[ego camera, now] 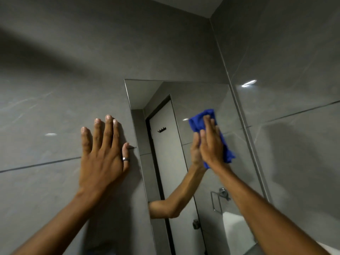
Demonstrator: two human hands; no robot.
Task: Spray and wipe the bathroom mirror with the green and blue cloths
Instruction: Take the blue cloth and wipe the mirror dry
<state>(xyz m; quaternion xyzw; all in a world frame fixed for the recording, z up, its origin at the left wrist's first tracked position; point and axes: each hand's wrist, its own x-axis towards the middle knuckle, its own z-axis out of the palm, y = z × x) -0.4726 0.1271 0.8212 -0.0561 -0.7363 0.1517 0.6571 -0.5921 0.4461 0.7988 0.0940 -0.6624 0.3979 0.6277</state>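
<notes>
Blue cloth (pixel 211 137) lies flattened under our right hand (pixel 211 144), palm pressing it against the mirror (pixel 165 100) with fingers straight. Left of it, our left hand (pixel 103 153) rests spread and empty on the grey tile wall (pixel 55 107).

Your arms are bare to the elbow; your left hand (pixel 103 153) wears a silver thumb ring (pixel 126 159).

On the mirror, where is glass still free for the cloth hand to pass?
Free: above the blue cloth up to the mirror top edge, and left of the right hand. Crowded: right edge.
</notes>
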